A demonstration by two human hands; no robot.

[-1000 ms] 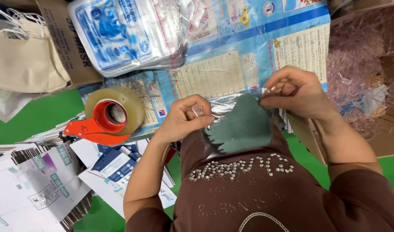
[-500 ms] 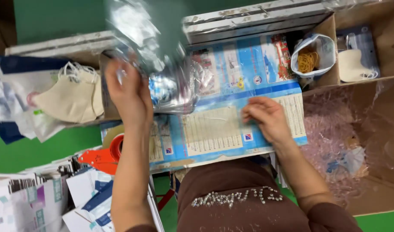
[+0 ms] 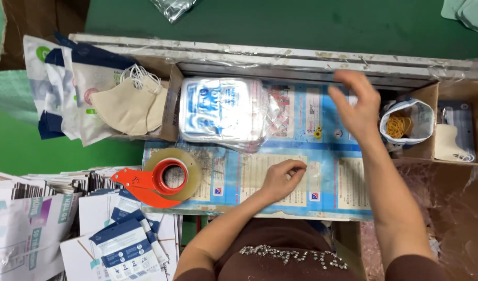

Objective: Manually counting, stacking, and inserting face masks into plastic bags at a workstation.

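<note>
— Both hands are over the worktop (image 3: 322, 203), yes? What do they hold?

— Nothing that I can see. Left hand (image 3: 283, 179) rests on the printed blue sheet (image 3: 301, 130) that covers the worktop, at about 6 o'clock of the sheet. Its fingers (image 3: 296, 167) are curled together, the tips pressing on the paper. Right hand (image 3: 356, 106) is raised at about 2 o'clock, fingers spread apart and empty, a little blurred.

— What is nearest to the right hand?

— At 3 o'clock of it stands a small bag with rubber bands (image 3: 403, 125), its top rolled down, inside a cardboard box (image 3: 431, 93). The hand is near the bag but not touching.

— And on the other side?

— A stack of packets in clear plastic (image 3: 221, 112) lies on the sheet at 10 o'clock of the left hand, well apart from both hands. At 9 o'clock of the left hand lies a tape dispenser (image 3: 163, 179), orange, with a roll of clear tape. Further at 10 o'clock, beige face masks (image 3: 127, 106) lie in an open carton. At 8 o'clock, flat printed cartons (image 3: 36, 218) are piled.
</note>
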